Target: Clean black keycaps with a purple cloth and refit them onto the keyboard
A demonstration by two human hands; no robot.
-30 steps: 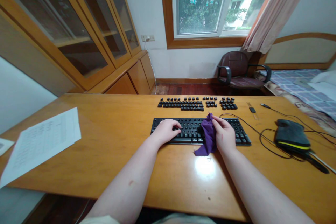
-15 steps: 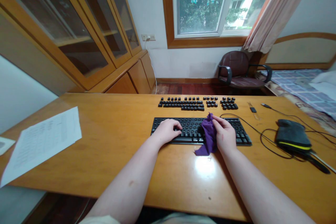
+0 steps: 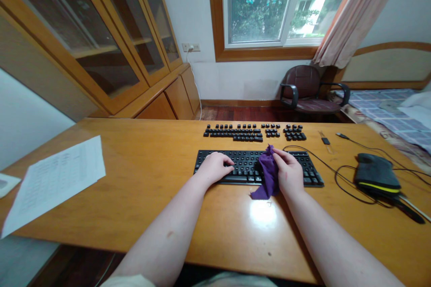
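Left hand (image 3: 214, 168) curled on keyboard (image 3: 243, 160), grip I cannot tell; right hand (image 3: 291, 172) pinching purple cloth (image 3: 268, 172) over it; loose keys (image 3: 234, 134) in rows, far side of desk (image 3: 144, 179).

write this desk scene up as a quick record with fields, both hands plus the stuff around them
left hand: on the left part of the keyboard
right hand: holding a bunched purple cloth at the keyboard
beyond keyboard: loose keys set out in rows
left side: sheets of paper
right side: dark pouch with yellow stripe
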